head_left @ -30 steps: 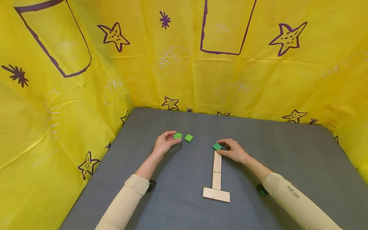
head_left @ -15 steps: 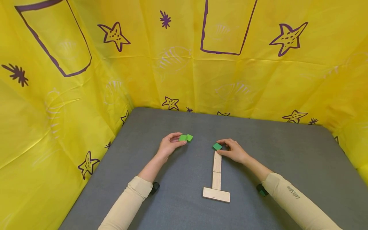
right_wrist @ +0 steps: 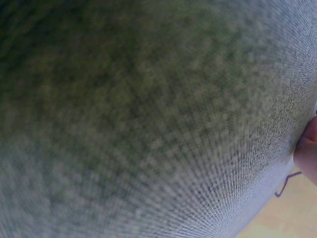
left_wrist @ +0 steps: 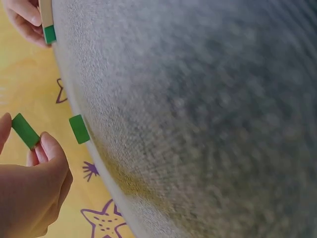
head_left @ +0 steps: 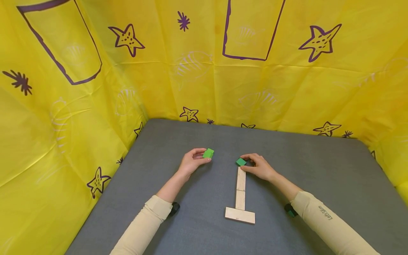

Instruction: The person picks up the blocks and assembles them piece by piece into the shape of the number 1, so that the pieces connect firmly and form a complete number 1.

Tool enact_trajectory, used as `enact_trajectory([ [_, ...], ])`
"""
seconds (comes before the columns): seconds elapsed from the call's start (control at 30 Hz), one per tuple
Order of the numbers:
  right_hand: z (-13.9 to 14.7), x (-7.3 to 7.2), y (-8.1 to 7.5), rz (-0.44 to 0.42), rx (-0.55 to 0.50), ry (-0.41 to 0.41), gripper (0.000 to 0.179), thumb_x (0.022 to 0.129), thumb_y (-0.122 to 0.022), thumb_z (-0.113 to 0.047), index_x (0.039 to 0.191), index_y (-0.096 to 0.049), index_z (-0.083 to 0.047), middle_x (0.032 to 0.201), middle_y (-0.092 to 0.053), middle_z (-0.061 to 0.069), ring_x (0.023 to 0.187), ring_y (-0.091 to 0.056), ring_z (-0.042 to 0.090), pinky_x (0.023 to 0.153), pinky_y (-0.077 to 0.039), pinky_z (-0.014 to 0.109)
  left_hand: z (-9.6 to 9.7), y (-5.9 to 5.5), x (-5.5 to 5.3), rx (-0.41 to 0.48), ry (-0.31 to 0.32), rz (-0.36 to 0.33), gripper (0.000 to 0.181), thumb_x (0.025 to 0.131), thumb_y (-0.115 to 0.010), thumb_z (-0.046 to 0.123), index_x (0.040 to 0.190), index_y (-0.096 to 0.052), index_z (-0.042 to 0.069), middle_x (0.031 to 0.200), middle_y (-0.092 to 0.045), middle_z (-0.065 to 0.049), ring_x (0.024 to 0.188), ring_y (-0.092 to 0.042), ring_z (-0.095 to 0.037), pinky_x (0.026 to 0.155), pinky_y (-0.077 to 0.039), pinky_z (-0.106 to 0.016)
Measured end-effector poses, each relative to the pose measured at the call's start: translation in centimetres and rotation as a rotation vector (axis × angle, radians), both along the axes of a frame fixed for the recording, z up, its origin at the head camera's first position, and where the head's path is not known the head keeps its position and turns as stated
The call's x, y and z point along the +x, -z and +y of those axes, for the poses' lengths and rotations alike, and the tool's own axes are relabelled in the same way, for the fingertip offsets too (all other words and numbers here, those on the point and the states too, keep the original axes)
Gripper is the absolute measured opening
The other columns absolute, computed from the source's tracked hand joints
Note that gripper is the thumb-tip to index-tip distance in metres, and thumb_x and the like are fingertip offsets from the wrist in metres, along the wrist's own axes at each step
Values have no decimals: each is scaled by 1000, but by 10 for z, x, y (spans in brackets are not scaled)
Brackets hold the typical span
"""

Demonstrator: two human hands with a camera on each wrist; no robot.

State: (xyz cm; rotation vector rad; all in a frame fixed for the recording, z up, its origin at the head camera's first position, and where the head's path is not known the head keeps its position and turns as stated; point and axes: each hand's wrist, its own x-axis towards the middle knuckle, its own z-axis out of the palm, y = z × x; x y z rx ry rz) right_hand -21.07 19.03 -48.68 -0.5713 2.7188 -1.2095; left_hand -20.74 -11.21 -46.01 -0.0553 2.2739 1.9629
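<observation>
Between thumb and fingertips, my left hand (head_left: 189, 163) pinches a light green block (left_wrist: 26, 131). In the left wrist view that block is held off the table, apart from a second green block (left_wrist: 79, 129) resting there; in the head view the two overlap. My right hand (head_left: 260, 168) has thumb and fingers on either side of a darker green block (head_left: 241, 162). This block lies at the far end of a line of two pale wooden planks (head_left: 241, 179). A third plank (head_left: 240, 215) lies crosswise at the near end. The right wrist view catches only part of a finger (right_wrist: 308, 151).
The grey cloth-covered table (head_left: 191, 226) extends around the blocks. Yellow fabric (head_left: 204, 81) with purple starfish drawings hangs behind it and along both sides. A dark wrist camera (head_left: 174, 209) sits under the left wrist.
My left hand has moved right with its light green block, from beside the other light green block to where the two overlap in the head view. The right hand has stayed in place.
</observation>
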Motion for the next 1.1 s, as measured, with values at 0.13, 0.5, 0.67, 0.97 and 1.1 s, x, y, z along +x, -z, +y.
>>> enact_trajectory([
  [0.13,0,0,0,2,5,-3,44,89,-72,-26,128,-62,-6,125,-56,18,108,-48,33,91,-39,47,5,2,0,-12,6,25,49,78,-82,9,123,-63,1,116,-66,-15,103,-63,-26,83,-52,-30],
  [0.5,1,0,0,4,5,0,44,89,-72,-25,127,-62,-6,124,-57,18,108,-48,33,92,-39,47,19,2,3,-126,66,65,45,77,-83,15,118,-67,6,113,-67,-8,102,-64,-22,85,-52,-33],
  [0.67,1,1,0,2,1,0,44,88,-73,-25,127,-62,-6,124,-57,17,109,-48,33,93,-38,47,25,2,4,-170,108,121,44,77,-83,15,117,-68,6,113,-68,-9,102,-64,-24,85,-52,-34],
  [0.97,0,-1,1,9,4,-2,44,89,-72,-26,127,-62,-6,122,-57,16,107,-49,32,91,-39,46,38,3,2,-309,185,205,43,78,-83,19,115,-68,6,106,-69,-7,96,-66,-21,83,-53,-32],
  [1.1,0,-1,1,11,3,0,44,89,-72,-26,126,-63,-6,122,-58,16,107,-49,32,91,-39,46,44,3,1,-352,217,237,42,79,-82,20,115,-68,5,103,-69,-6,92,-65,-18,81,-53,-30],
])
